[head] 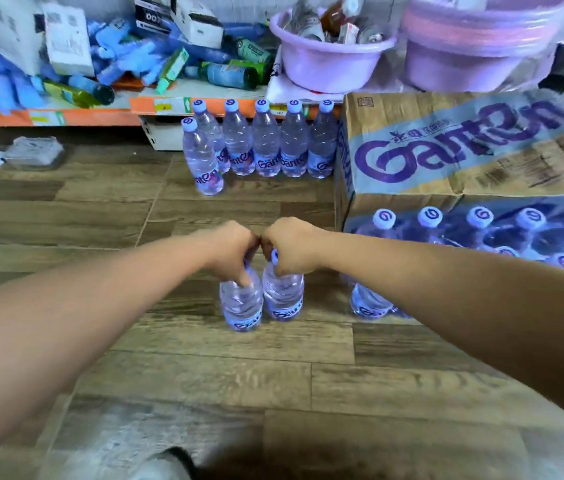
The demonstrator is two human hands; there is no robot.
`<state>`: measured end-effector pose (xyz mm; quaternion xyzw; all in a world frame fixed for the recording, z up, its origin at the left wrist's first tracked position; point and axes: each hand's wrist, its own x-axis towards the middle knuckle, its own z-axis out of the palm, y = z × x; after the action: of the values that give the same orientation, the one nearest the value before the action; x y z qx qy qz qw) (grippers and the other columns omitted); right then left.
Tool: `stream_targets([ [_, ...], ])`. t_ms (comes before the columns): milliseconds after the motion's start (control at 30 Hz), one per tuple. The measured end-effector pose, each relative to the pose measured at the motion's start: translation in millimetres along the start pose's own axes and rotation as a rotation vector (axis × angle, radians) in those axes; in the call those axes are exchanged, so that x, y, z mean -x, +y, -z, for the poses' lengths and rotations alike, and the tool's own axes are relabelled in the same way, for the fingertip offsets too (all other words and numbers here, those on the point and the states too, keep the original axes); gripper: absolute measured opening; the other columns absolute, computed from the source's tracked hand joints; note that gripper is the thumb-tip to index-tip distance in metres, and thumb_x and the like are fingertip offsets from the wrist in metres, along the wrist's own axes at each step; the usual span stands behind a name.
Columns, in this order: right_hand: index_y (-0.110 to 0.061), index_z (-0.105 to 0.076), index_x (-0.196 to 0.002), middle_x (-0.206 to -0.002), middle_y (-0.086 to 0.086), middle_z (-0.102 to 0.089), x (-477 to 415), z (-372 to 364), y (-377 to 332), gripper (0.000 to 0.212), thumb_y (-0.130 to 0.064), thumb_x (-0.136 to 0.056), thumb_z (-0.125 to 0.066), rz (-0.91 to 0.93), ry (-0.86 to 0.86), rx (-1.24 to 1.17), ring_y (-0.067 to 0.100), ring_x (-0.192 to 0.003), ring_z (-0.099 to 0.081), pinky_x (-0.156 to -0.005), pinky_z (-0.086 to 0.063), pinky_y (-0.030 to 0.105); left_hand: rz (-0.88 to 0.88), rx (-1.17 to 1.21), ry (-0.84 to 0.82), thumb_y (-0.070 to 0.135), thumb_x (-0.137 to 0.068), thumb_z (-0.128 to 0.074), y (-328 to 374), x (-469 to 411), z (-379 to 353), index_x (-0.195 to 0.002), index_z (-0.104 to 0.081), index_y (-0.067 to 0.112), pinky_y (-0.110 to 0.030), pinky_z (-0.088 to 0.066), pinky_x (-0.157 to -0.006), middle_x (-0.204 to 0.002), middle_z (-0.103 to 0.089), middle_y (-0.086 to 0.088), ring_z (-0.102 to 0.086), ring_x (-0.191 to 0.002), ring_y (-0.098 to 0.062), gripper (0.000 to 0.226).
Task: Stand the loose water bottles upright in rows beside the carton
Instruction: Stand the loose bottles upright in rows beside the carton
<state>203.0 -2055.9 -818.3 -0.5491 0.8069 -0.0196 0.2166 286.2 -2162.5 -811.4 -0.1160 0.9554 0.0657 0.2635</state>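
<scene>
Gripping one water bottle by the neck with the left hand, fingers curled down over cap and shoulder; gripping a second bottle the same way with the right hand, knuckles almost together. Both upright, side by side and touching or nearly so, low over the floor, left of the carton and well in front of the back row of five standing against the shelf, with a sixth bottle just ahead of that row's left end. Cannot tell whether resting on the boards or hanging just above them. Full by the look of it, so probably fairly heavy for a one-handed neck hold, yet manageable. Thin clear walls, likely soft and quick to dent under a squeeze at mid-body; stiff only at the cap and neck, hence best taken there or just under the shoulder. Smooth plastic and glossy label, possibly slippery lower down. Tall and narrow on a small base, so easily toppled by a nudge from a neighbour; better lowered straight and let go only once settled. Hardly fragile: more likely to roll than to break after a fall. Further bottles in a wrapped pack in front of the carton.
</scene>
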Motion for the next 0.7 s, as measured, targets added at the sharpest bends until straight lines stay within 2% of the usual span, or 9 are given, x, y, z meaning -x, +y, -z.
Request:
stream_targets([
  [67,-0.01,-0.068,-0.098,-0.105,0.013,-0.07,31,-7,8,0.021,-0.012,-0.078,-0.064,0.014,-0.032,-0.007,0.03,-0.101,-0.064,-0.073,-0.046,0.028,-0.018,-0.018,-0.052,0.029,-0.07,-0.074,26,12,-7,-0.08,-0.056,0.017,-0.028,-0.047,-0.072,-0.085,-0.066,-0.007,-0.062,-0.086,-0.025,0.023],
  [133,-0.009,-0.067,-0.1,-0.106,0.013,-0.069,57,-10,17,0.022,-0.012,-0.078,-0.064,0.018,-0.037,-0.006,0.03,-0.101,-0.063,-0.069,-0.041,0.026,-0.021,-0.033,-0.07,0.029,-0.071,-0.073,50,17,-11,-0.085,-0.06,0.014,-0.027,-0.046,-0.07,-0.091,-0.068,-0.009,-0.063,-0.089,-0.026,0.024],
  [267,-0.007,-0.067,-0.101,-0.105,0.012,-0.068,104,-15,43,0.023,-0.012,-0.078,-0.064,-0.01,-0.034,-0.013,0.03,-0.099,-0.063,-0.065,-0.036,0.025,-0.068,-0.037,-0.048,0.024,-0.07,-0.07,103,14,-12,-0.078,-0.054,0.015,-0.035,-0.05,-0.074,-0.084,-0.062,-0.009,-0.054,-0.077,-0.025,0.021],
  [367,-0.007,-0.066,-0.105,-0.107,0.013,-0.067,134,-18,66,0.026,-0.011,-0.079,-0.062,-0.037,-0.039,-0.022,0.03,-0.101,-0.062,-0.065,-0.037,0.025,-0.099,-0.069,-0.001,0.024,-0.07,-0.071,136,10,-11,-0.092,-0.06,0.007,-0.034,-0.047,-0.074,-0.097,-0.066,-0.015,-0.06,-0.09,-0.032,0.03],
  [433,-0.009,-0.065,-0.109,-0.111,0.011,-0.066,153,-17,82,0.029,-0.012,-0.08,-0.062,-0.071,-0.038,-0.031,0.028,-0.104,-0.06,-0.066,-0.035,0.024,-0.119,-0.079,0.029,0.025,-0.071,-0.071,156,7,-9,-0.095,-0.059,0.006,-0.031,-0.044,-0.072,-0.101,-0.066,-0.014,-0.06,-0.096,-0.031,0.033],
  [567,-0.011,-0.063,-0.113,-0.101,0.01,-0.057,180,-13,107,0.033,-0.016,-0.08,-0.066,-0.145,-0.025,-0.067,0.026,-0.108,-0.059,-0.07,-0.036,0.023,-0.14,-0.045,0.079,0.024,-0.07,-0.071,188,2,-2,-0.085,-0.054,0.013,-0.03,-0.042,-0.068,-0.099,-0.065,-0.014,-0.06,-0.093,-0.03,0.026],
  [700,-0.008,-0.061,-0.115,-0.111,0.012,-0.064,189,-9,123,0.035,-0.017,-0.081,-0.065,-0.186,-0.031,-0.064,0.024,-0.106,-0.059,-0.072,-0.04,0.025,-0.172,-0.022,0.087,0.021,-0.07,-0.071,214,-4,0,-0.09,-0.058,0.01,-0.032,-0.045,-0.067,-0.092,-0.064,-0.013,-0.056,-0.082,-0.026,0.026],
])
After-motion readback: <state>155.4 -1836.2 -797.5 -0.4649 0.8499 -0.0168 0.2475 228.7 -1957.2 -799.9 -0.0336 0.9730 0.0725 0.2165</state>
